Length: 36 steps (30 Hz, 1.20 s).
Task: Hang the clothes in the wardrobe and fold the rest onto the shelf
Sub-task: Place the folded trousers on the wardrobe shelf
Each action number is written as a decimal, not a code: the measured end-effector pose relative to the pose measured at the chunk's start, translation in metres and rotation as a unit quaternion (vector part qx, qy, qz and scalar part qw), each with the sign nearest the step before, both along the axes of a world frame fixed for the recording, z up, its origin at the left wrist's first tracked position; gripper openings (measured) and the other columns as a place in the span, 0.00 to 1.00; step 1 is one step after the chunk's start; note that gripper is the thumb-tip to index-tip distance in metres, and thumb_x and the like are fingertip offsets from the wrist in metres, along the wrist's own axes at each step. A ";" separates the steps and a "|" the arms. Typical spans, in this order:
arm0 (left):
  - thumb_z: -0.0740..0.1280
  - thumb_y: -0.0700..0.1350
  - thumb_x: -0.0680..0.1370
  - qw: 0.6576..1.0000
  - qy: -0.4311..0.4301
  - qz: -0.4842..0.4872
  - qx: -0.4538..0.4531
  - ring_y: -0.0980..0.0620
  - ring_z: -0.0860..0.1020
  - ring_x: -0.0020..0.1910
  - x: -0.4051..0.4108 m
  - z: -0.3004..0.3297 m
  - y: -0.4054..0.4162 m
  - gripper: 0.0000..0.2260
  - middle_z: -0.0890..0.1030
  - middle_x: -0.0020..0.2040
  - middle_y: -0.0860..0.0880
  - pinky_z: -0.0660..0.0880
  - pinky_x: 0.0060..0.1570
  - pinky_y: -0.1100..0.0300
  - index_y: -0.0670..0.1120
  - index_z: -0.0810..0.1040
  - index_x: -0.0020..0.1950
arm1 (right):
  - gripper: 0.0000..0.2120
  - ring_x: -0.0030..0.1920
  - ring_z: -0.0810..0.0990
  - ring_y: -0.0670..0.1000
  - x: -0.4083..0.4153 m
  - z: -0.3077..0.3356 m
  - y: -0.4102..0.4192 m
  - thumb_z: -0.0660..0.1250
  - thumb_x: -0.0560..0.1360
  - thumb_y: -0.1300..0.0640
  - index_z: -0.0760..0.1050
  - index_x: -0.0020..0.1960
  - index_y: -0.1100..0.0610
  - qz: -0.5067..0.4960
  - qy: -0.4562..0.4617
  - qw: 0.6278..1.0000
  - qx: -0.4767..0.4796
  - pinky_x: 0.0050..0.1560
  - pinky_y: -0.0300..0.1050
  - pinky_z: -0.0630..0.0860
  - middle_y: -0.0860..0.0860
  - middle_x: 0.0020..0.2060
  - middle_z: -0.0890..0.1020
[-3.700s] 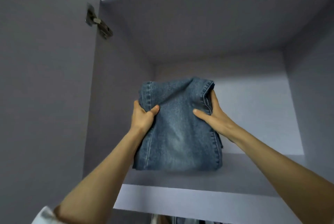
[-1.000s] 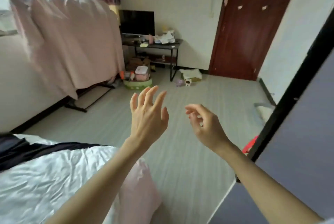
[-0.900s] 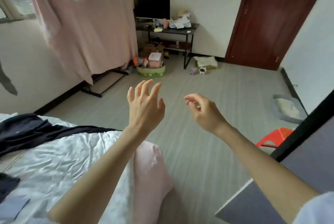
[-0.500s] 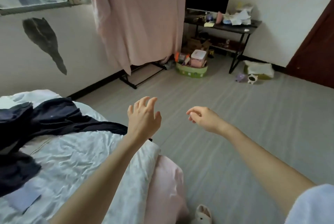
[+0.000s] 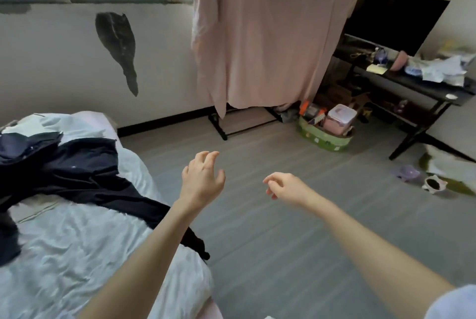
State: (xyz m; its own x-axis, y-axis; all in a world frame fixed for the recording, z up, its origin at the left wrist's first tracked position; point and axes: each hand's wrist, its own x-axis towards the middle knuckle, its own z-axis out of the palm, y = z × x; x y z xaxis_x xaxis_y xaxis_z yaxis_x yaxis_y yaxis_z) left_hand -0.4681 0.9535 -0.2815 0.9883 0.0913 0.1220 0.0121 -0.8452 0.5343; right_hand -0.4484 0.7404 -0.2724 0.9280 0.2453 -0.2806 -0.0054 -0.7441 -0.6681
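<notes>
Dark navy clothes point(image 5: 77, 179) lie spread in a loose heap on the bed point(image 5: 77, 254) at the left, one dark leg or sleeve trailing to the bed's right edge. My left hand point(image 5: 202, 177) hovers in the air above the floor just right of the bed, fingers loosely curled, holding nothing. My right hand point(image 5: 286, 187) floats beside it, to the right, also loosely curled and holding nothing. Neither hand touches the clothes. The wardrobe is out of view.
A pink sheet point(image 5: 265, 35) hangs on a floor rack point(image 5: 224, 133) under the window. A green basket point(image 5: 324, 136) of boxes sits beside it. A black desk point(image 5: 412, 87) with a screen and clutter stands at the right. Small bowls point(image 5: 435, 185) lie on the grey floor.
The folded jeans were left on the wardrobe shelf. My view has swung left from the door toward the bed and window, and both free hands have lowered slightly.
</notes>
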 end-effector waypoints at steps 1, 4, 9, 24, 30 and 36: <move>0.61 0.47 0.79 1.000 0.004 0.018 -0.004 0.47 0.67 0.67 0.013 -0.005 0.007 0.21 0.66 0.70 0.47 0.63 0.67 0.49 0.46 0.65 0.72 | 0.12 0.45 0.78 0.51 0.016 -0.004 0.006 0.55 0.79 0.59 0.75 0.57 0.56 0.013 0.008 1.000 0.004 0.49 0.45 0.75 0.51 0.44 0.80; 0.61 0.47 0.79 0.998 0.016 0.063 -0.007 0.47 0.68 0.66 0.062 -0.017 0.028 0.21 0.66 0.70 0.47 0.63 0.66 0.50 0.46 0.66 0.71 | 0.12 0.43 0.78 0.48 0.073 -0.010 0.030 0.55 0.80 0.59 0.75 0.58 0.55 0.050 0.008 0.999 0.003 0.40 0.38 0.73 0.51 0.45 0.82; 0.60 0.46 0.79 0.988 0.015 0.151 -0.029 0.48 0.68 0.66 0.165 -0.022 0.091 0.21 0.66 0.70 0.47 0.62 0.67 0.51 0.46 0.66 0.71 | 0.13 0.47 0.79 0.50 0.214 -0.013 0.110 0.55 0.79 0.59 0.74 0.60 0.56 0.135 -0.023 0.990 -0.018 0.44 0.38 0.70 0.52 0.49 0.82; 0.59 0.47 0.79 0.925 0.145 0.350 0.036 0.45 0.68 0.64 0.275 -0.060 0.345 0.19 0.68 0.68 0.47 0.67 0.62 0.51 0.47 0.67 0.70 | 0.16 0.55 0.78 0.54 0.398 -0.063 0.412 0.53 0.78 0.59 0.73 0.62 0.55 0.329 0.022 0.944 0.018 0.48 0.40 0.71 0.52 0.55 0.80; 0.57 0.46 0.79 0.892 0.232 0.381 0.078 0.46 0.65 0.67 0.322 -0.109 0.459 0.21 0.66 0.69 0.48 0.66 0.63 0.51 0.49 0.62 0.73 | 0.18 0.58 0.76 0.53 0.466 -0.117 0.530 0.53 0.77 0.59 0.71 0.64 0.55 0.395 0.041 0.918 -0.014 0.52 0.41 0.71 0.52 0.59 0.79; 0.58 0.44 0.79 0.869 0.287 0.382 0.128 0.48 0.65 0.68 0.334 -0.159 0.541 0.21 0.65 0.70 0.50 0.66 0.61 0.52 0.49 0.61 0.72 | 0.20 0.63 0.72 0.54 0.485 -0.185 0.616 0.52 0.77 0.59 0.66 0.68 0.55 0.423 0.082 0.899 -0.074 0.57 0.42 0.69 0.54 0.65 0.74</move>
State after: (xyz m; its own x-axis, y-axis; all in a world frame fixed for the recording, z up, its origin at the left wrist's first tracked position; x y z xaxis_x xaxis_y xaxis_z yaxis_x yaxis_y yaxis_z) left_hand -0.1344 1.4943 -0.4405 0.5565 0.7897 -0.2581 0.8242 -0.5639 0.0518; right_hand 0.0366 1.3567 -0.4570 0.3705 0.7921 -0.4850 0.5147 -0.6098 -0.6027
